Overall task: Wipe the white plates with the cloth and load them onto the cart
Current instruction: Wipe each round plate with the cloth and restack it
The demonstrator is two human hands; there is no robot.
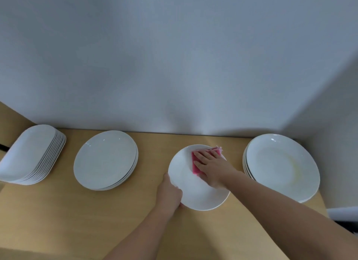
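Note:
A single white round plate (195, 192) lies on the wooden table (77, 221), right of centre. My left hand (171, 192) grips its near-left rim, thumb on top. My right hand (212, 165) lies flat with straight fingers on a folded pink cloth (195, 167), pressing it onto the plate's far right part. A stack of round white plates (280, 166) stands to the right; the top one shows a faint yellowish smear. Another stack of round white plates (105, 160) sits left of centre.
A tall pile of oblong white dishes (33, 155) sits at the far left edge of the table. A pale wall (174, 66) runs along the back and turns in on the right. No cart is in view.

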